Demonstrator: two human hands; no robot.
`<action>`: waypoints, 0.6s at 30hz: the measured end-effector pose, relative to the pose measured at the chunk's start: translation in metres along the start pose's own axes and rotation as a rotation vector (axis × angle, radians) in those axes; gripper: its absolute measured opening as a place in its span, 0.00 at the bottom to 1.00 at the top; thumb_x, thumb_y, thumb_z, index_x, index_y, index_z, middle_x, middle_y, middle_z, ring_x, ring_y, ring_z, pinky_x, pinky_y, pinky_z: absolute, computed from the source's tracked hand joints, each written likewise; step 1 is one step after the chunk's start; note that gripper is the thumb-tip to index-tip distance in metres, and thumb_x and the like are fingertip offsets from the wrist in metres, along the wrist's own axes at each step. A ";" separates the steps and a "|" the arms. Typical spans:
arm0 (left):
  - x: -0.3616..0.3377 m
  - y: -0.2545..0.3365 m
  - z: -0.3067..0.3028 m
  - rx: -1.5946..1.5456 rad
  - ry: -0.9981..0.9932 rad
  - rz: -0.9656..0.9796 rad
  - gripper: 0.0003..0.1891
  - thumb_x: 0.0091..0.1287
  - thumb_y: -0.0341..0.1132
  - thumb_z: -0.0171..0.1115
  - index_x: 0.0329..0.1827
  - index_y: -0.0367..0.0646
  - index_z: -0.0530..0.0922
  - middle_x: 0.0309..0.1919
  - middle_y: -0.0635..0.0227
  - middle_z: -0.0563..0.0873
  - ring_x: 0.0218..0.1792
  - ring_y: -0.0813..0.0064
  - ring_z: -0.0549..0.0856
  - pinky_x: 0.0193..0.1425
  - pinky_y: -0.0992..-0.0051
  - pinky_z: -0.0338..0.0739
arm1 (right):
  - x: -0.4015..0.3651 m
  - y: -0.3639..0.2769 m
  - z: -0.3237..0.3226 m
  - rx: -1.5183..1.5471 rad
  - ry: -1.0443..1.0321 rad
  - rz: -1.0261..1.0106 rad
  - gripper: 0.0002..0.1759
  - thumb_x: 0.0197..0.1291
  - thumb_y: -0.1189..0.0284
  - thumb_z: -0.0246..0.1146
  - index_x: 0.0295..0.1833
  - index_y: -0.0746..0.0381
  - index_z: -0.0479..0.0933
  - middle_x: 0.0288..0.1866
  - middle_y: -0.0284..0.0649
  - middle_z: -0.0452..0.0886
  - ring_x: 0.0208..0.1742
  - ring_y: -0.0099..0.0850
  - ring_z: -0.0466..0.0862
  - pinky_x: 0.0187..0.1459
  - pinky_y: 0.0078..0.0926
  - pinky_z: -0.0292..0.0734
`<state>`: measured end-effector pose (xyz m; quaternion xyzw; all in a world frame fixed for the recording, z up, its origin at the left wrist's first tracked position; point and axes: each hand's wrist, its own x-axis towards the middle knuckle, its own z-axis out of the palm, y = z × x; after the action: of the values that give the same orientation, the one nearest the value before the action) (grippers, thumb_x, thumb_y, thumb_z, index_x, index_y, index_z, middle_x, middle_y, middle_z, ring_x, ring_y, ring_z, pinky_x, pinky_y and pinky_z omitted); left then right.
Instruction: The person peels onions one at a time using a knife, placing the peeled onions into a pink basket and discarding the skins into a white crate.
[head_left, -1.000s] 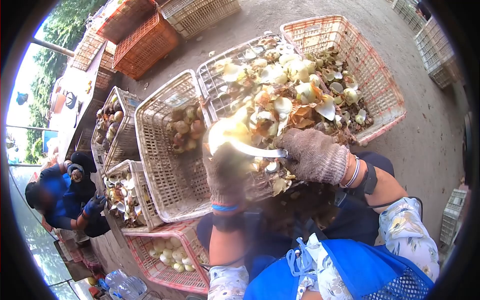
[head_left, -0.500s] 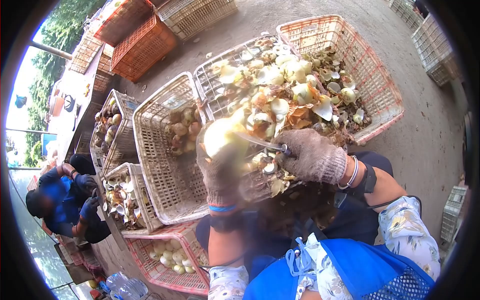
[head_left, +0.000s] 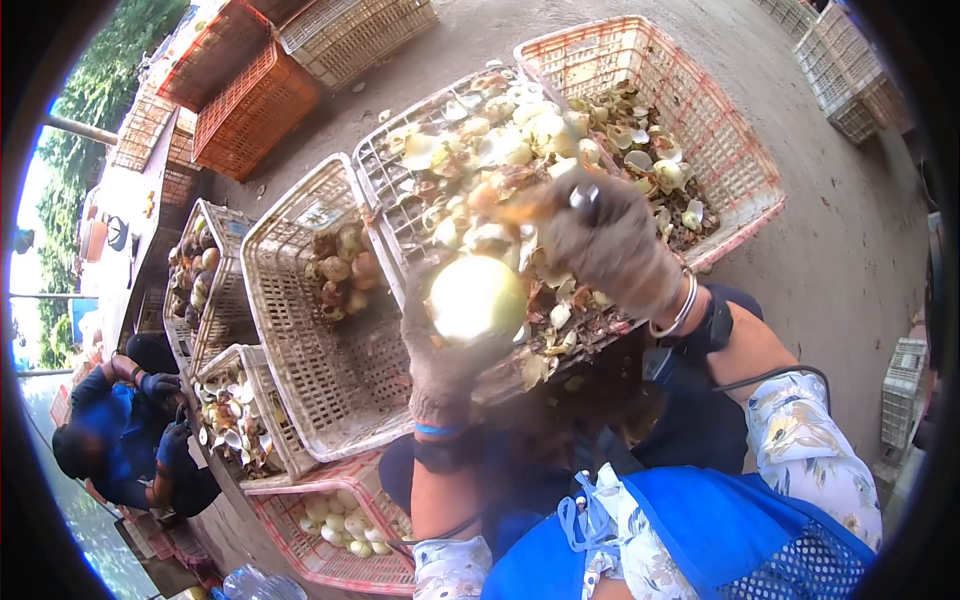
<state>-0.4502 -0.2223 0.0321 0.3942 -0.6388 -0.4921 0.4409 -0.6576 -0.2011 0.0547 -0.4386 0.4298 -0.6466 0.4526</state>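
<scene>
My left hand (head_left: 442,375), in a brown work glove, grips a pale peeled onion (head_left: 478,300) from below and the left. The onion's top is washed out by glare. Above and to the right of it, my right hand (head_left: 612,245), gloved too, is closed around a knife (head_left: 586,204). Its dark handle shows at the fist, while its blade is smeared by motion. The knife is apart from the onion. Beneath both hands lie onion skins and cut layers (head_left: 560,130), heaped on a crate (head_left: 385,175).
A crate (head_left: 300,400) on the left holds several unpeeled onions (head_left: 345,268). Peeled onions (head_left: 340,520) fill part of a red-and-white crate (head_left: 290,540) below. Scraps lie in another crate (head_left: 735,150). Orange crates (head_left: 250,110) stand behind. A co-worker (head_left: 125,420) sits at the left.
My right hand has lifted the knife up from the onion. My left hand still grips the onion, now a little lower and to the right. The view has shifted slightly.
</scene>
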 end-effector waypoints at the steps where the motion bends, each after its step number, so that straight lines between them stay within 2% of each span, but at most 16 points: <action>1: -0.001 0.004 0.001 -0.105 -0.002 -0.014 0.38 0.44 0.30 0.78 0.62 0.38 0.71 0.53 0.60 0.80 0.53 0.68 0.81 0.56 0.67 0.79 | 0.010 -0.012 -0.005 0.025 0.158 0.098 0.11 0.59 0.79 0.66 0.48 0.63 0.79 0.34 0.32 0.82 0.32 0.17 0.80 0.31 0.14 0.77; 2: -0.004 0.009 0.002 -0.103 0.002 -0.011 0.38 0.44 0.30 0.78 0.62 0.38 0.71 0.53 0.60 0.80 0.53 0.68 0.81 0.56 0.67 0.79 | 0.018 -0.024 -0.010 0.054 0.314 0.195 0.11 0.60 0.76 0.67 0.48 0.63 0.78 0.33 0.32 0.81 0.31 0.17 0.79 0.30 0.15 0.77; 3: -0.006 0.015 0.001 -0.214 0.006 -0.146 0.43 0.45 0.41 0.77 0.66 0.38 0.68 0.54 0.59 0.79 0.54 0.66 0.81 0.55 0.66 0.81 | 0.025 -0.014 -0.018 0.059 0.306 0.192 0.11 0.60 0.76 0.67 0.48 0.63 0.78 0.33 0.32 0.81 0.31 0.17 0.79 0.30 0.15 0.77; 4: -0.008 0.018 -0.001 -0.325 0.010 -0.284 0.49 0.45 0.52 0.76 0.69 0.38 0.64 0.56 0.59 0.79 0.55 0.64 0.81 0.54 0.65 0.82 | 0.030 0.005 -0.028 -0.085 0.304 0.072 0.13 0.59 0.75 0.69 0.49 0.63 0.78 0.33 0.31 0.80 0.32 0.16 0.78 0.31 0.15 0.76; 5: -0.007 0.016 -0.004 -0.320 0.019 -0.280 0.49 0.45 0.52 0.76 0.69 0.38 0.64 0.56 0.59 0.79 0.55 0.64 0.81 0.54 0.65 0.82 | 0.032 0.011 -0.030 -0.228 0.298 -0.051 0.15 0.58 0.74 0.70 0.51 0.63 0.79 0.34 0.31 0.80 0.33 0.16 0.77 0.33 0.16 0.76; 6: -0.008 0.009 -0.009 -0.653 0.008 -0.312 0.49 0.48 0.53 0.75 0.70 0.38 0.63 0.56 0.55 0.79 0.55 0.60 0.81 0.52 0.63 0.83 | 0.029 0.011 -0.033 -0.223 0.286 -0.049 0.15 0.58 0.74 0.70 0.51 0.63 0.79 0.34 0.31 0.80 0.33 0.16 0.77 0.33 0.16 0.76; 7: -0.010 -0.002 -0.018 -0.988 0.009 -0.332 0.49 0.50 0.55 0.74 0.71 0.39 0.61 0.56 0.52 0.78 0.55 0.56 0.81 0.50 0.60 0.84 | 0.024 0.004 -0.029 -0.514 0.262 0.072 0.19 0.57 0.67 0.71 0.52 0.63 0.79 0.36 0.34 0.82 0.36 0.20 0.80 0.37 0.19 0.77; 8: -0.005 -0.008 -0.036 -1.101 -0.020 -0.245 0.50 0.53 0.55 0.73 0.73 0.41 0.57 0.59 0.50 0.74 0.55 0.55 0.79 0.47 0.56 0.83 | 0.020 0.003 -0.025 -0.803 0.213 0.194 0.24 0.56 0.61 0.72 0.54 0.64 0.80 0.38 0.38 0.85 0.39 0.25 0.83 0.41 0.23 0.78; 9: -0.011 -0.009 -0.057 -1.303 -0.111 -0.258 0.51 0.53 0.54 0.74 0.74 0.42 0.54 0.60 0.51 0.71 0.56 0.57 0.78 0.46 0.54 0.82 | 0.019 0.018 -0.029 -0.674 0.180 0.096 0.26 0.55 0.57 0.73 0.52 0.64 0.81 0.35 0.38 0.84 0.35 0.24 0.80 0.40 0.25 0.78; 10: -0.016 0.003 -0.077 -1.500 -0.202 -0.254 0.53 0.53 0.53 0.75 0.75 0.43 0.51 0.62 0.52 0.69 0.56 0.58 0.76 0.45 0.53 0.82 | 0.016 0.018 -0.026 -0.631 0.125 0.125 0.24 0.55 0.59 0.72 0.50 0.65 0.81 0.33 0.36 0.82 0.33 0.22 0.78 0.38 0.24 0.76; 12: -0.042 0.010 -0.141 -1.513 -0.257 -0.226 0.55 0.53 0.49 0.76 0.76 0.45 0.46 0.63 0.55 0.66 0.57 0.61 0.74 0.43 0.51 0.80 | 0.017 0.028 -0.026 -0.557 0.034 0.231 0.22 0.56 0.61 0.71 0.49 0.65 0.80 0.31 0.34 0.82 0.32 0.21 0.78 0.35 0.24 0.75; 14: -0.080 0.028 -0.189 -1.477 -0.247 -0.220 0.53 0.55 0.47 0.76 0.75 0.46 0.47 0.63 0.56 0.67 0.56 0.61 0.75 0.41 0.51 0.80 | 0.011 0.022 -0.012 -0.637 0.026 0.174 0.21 0.57 0.61 0.71 0.49 0.66 0.80 0.30 0.34 0.82 0.31 0.20 0.78 0.34 0.23 0.75; 16: -0.141 0.036 -0.230 -1.415 -0.069 -0.169 0.49 0.56 0.47 0.75 0.72 0.44 0.50 0.60 0.56 0.70 0.54 0.61 0.75 0.39 0.55 0.83 | 0.005 0.018 -0.002 -0.724 0.033 0.108 0.20 0.57 0.62 0.71 0.48 0.66 0.80 0.29 0.33 0.82 0.30 0.20 0.77 0.34 0.22 0.74; 18: -0.217 0.034 -0.278 -1.349 0.158 -0.143 0.46 0.57 0.45 0.73 0.72 0.41 0.52 0.59 0.54 0.70 0.50 0.62 0.76 0.40 0.53 0.82 | 0.001 0.020 0.004 -0.747 -0.026 0.070 0.20 0.57 0.62 0.70 0.49 0.65 0.80 0.28 0.33 0.81 0.29 0.19 0.76 0.32 0.22 0.74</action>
<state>-0.1228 -0.0900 0.0626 0.1092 -0.1307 -0.7802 0.6019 -0.6502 -0.2069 0.0369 -0.5667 0.6449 -0.4240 0.2885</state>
